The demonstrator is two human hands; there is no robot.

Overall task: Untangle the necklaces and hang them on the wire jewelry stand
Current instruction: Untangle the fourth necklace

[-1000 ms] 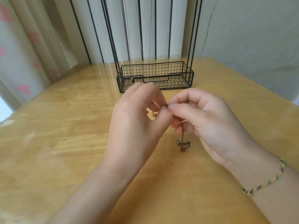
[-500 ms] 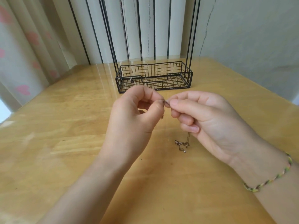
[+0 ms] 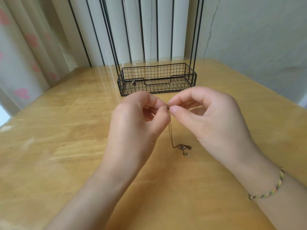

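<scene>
A thin bronze necklace chain (image 3: 170, 130) hangs from between my two hands down to the table, where its lower end lies in a small tangled clump (image 3: 183, 147). My left hand (image 3: 136, 123) pinches the top of the chain between thumb and forefinger. My right hand (image 3: 211, 120) pinches the same spot from the right, fingertip against fingertip. Behind them stands the black wire jewelry stand (image 3: 157, 80) with a mesh basket base and tall uprights; thin necklaces (image 3: 150, 47) hang from above the frame, and a small pendant (image 3: 133, 83) dangles at the basket's left.
The wooden table (image 3: 66, 146) has a glossy top. A curtain with pink shapes (image 3: 23, 63) hangs at the left, a striped window panel behind the stand, and a pale wall (image 3: 257, 39) at the right. A braided bracelet (image 3: 269, 188) circles my right wrist.
Both hands have lifted slightly and spread apart at the knuckles while keeping their pinch. More chain now hangs straight between the fingertips and the clump on the table.
</scene>
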